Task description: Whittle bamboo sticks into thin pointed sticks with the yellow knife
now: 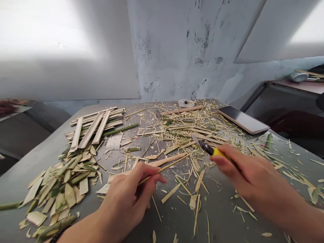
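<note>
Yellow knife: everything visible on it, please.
The knife has a yellow, plastic-looking handle and a black front section. Its greyish, metal-looking blade is out, pointing forward and left. The right hand grips the handle, hiding most of it. Pale scraps lie beyond; whether the blade touches any is unclear.

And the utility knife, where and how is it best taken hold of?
Probably by its yellow handle, from the rear, where the right hand grips it. The exposed blade points forward-left, away from that hand, so the fingers should stay behind the black section.
</note>
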The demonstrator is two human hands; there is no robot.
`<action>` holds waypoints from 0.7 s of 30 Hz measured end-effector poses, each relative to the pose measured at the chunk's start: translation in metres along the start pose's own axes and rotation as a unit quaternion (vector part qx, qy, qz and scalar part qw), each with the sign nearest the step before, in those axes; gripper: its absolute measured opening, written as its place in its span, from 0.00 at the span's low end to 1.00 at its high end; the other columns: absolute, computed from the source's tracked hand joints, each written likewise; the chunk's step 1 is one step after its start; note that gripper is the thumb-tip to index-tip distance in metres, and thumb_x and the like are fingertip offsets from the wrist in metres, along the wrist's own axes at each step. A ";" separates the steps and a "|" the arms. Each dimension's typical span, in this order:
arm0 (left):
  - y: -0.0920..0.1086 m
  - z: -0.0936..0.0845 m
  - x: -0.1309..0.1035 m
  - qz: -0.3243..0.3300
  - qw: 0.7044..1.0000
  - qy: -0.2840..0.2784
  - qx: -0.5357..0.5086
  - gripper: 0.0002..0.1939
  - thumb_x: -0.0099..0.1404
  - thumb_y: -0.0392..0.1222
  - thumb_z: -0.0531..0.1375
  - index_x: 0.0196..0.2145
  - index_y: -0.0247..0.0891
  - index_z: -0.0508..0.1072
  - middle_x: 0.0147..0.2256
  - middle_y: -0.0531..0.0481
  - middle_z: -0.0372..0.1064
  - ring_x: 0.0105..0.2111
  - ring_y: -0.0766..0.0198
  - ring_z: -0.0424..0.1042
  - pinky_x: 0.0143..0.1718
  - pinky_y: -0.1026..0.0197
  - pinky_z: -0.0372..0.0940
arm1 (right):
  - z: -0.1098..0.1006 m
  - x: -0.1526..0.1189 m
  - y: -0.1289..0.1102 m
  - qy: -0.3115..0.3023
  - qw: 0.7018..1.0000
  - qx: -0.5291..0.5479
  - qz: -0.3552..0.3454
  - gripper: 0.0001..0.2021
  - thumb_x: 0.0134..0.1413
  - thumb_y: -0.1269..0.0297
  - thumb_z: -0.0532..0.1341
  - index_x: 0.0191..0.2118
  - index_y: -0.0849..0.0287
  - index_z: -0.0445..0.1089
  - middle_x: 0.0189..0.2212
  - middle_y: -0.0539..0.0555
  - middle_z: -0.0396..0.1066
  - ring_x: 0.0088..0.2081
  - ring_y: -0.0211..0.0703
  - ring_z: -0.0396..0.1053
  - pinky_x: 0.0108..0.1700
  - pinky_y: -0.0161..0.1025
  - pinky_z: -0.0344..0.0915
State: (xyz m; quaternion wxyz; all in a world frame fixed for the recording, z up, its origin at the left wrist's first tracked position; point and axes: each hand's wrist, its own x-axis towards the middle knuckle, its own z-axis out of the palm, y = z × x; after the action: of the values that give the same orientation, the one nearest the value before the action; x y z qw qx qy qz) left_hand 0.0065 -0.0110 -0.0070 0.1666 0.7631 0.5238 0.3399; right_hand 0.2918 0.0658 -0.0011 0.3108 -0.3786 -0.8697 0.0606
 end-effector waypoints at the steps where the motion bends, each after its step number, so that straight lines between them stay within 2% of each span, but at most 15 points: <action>1: 0.000 0.001 0.001 -0.008 1.000 -0.006 -0.006 0.09 0.78 0.34 0.55 0.47 0.50 0.63 0.39 0.63 0.85 0.15 0.77 0.73 0.19 0.75 0.65 | 0.001 -0.002 -0.007 -0.010 1.000 0.027 -0.010 0.17 0.81 0.53 0.50 0.37 0.53 0.61 0.17 0.39 0.60 0.14 0.32 0.59 0.18 0.34 0.53; 3: -0.001 0.002 0.003 -0.004 1.000 -0.001 -0.006 0.09 0.78 0.34 0.56 0.47 0.50 0.64 0.38 0.63 0.85 0.15 0.77 0.73 0.19 0.76 0.65 | 0.005 -0.009 -0.022 -0.039 0.997 0.060 -0.033 0.15 0.81 0.53 0.49 0.41 0.53 0.62 0.20 0.39 0.63 0.17 0.32 0.63 0.21 0.34 0.54; 7: 0.001 0.002 0.005 0.059 0.996 0.045 0.058 0.09 0.76 0.33 0.58 0.46 0.48 0.67 0.33 0.62 0.84 0.14 0.76 0.71 0.18 0.75 0.62 | 0.017 -0.018 -0.037 -0.091 0.993 0.051 -0.058 0.15 0.82 0.54 0.45 0.44 0.52 0.62 0.23 0.40 0.68 0.20 0.36 0.69 0.22 0.38 0.55; 10: 0.002 0.000 0.004 0.098 0.991 0.057 0.068 0.10 0.75 0.31 0.57 0.47 0.46 0.69 0.36 0.59 0.84 0.14 0.77 0.70 0.21 0.74 0.65 | 0.022 -0.015 -0.030 -0.102 0.993 0.030 -0.055 0.17 0.82 0.53 0.43 0.42 0.52 0.62 0.23 0.41 0.69 0.20 0.38 0.70 0.20 0.39 0.56; 15: 0.005 -0.004 -0.004 0.106 0.991 0.056 0.058 0.13 0.72 0.29 0.57 0.48 0.46 0.69 0.35 0.60 0.84 0.14 0.77 0.70 0.22 0.74 0.65 | 0.017 -0.005 -0.001 -0.071 0.997 -0.023 0.018 0.20 0.80 0.50 0.46 0.36 0.52 0.62 0.18 0.43 0.67 0.17 0.40 0.68 0.19 0.38 0.55; 18: 0.007 -0.001 -0.004 0.059 0.997 0.041 0.018 0.10 0.72 0.31 0.59 0.45 0.47 0.70 0.35 0.58 0.85 0.14 0.75 0.71 0.22 0.72 0.67 | 0.007 -0.002 0.001 -0.034 0.999 -0.004 0.036 0.19 0.80 0.51 0.49 0.35 0.53 0.61 0.17 0.42 0.64 0.16 0.36 0.64 0.19 0.36 0.53; 20: 0.009 0.000 0.001 -0.048 0.994 -0.010 -0.099 0.04 0.75 0.37 0.58 0.42 0.45 0.71 0.36 0.55 0.85 0.14 0.74 0.71 0.20 0.72 0.67 | 0.001 -0.002 -0.007 -0.011 0.999 0.032 0.012 0.17 0.80 0.53 0.50 0.36 0.53 0.61 0.18 0.40 0.60 0.15 0.33 0.60 0.19 0.34 0.52; 21: 0.011 0.000 0.004 -0.119 0.976 -0.037 -0.180 0.04 0.76 0.40 0.57 0.40 0.43 0.71 0.37 0.52 0.85 0.14 0.74 0.72 0.19 0.73 0.66 | -0.001 -0.004 -0.011 -0.010 0.999 0.046 -0.015 0.16 0.81 0.53 0.50 0.39 0.53 0.62 0.18 0.40 0.60 0.16 0.32 0.60 0.20 0.33 0.53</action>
State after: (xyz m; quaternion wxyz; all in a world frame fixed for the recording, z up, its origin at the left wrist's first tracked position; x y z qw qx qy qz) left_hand 0.0150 -0.0116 0.0006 0.3597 0.6649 0.5346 0.3777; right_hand 0.2873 0.0552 0.0018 0.3206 -0.3496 -0.8747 0.0998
